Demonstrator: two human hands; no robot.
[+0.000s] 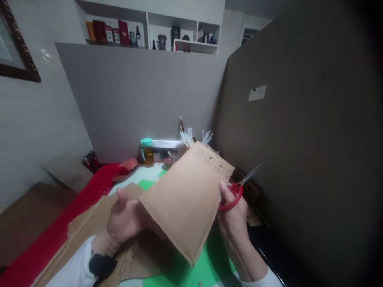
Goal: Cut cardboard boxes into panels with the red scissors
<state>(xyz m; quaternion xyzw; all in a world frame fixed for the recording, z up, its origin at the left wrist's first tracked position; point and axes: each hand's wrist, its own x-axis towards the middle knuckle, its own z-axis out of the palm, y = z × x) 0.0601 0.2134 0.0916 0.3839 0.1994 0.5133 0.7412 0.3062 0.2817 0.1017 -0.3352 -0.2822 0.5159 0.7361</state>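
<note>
A flat piece of brown cardboard [185,191] with printed symbols near its far edge is held up, tilted, between my hands. My left hand [128,221] supports it from the left, thumb raised and the other fingers hidden beneath the sheet. My right hand [233,211] pinches the cardboard's right edge and also holds red-handled scissors [233,199], whose blades point away to the upper right. More brown cardboard [92,219] lies under and beside my left hand. Below the held sheet a green mat [209,263] shows on the table.
A bottle with a teal lid [147,153] stands at the back, beside a small round container [168,162]. Behind the cardboard are pens and pale strips [188,137]. Red cloth [60,223] runs along the left. Grey panels [143,91] rise behind and at the right.
</note>
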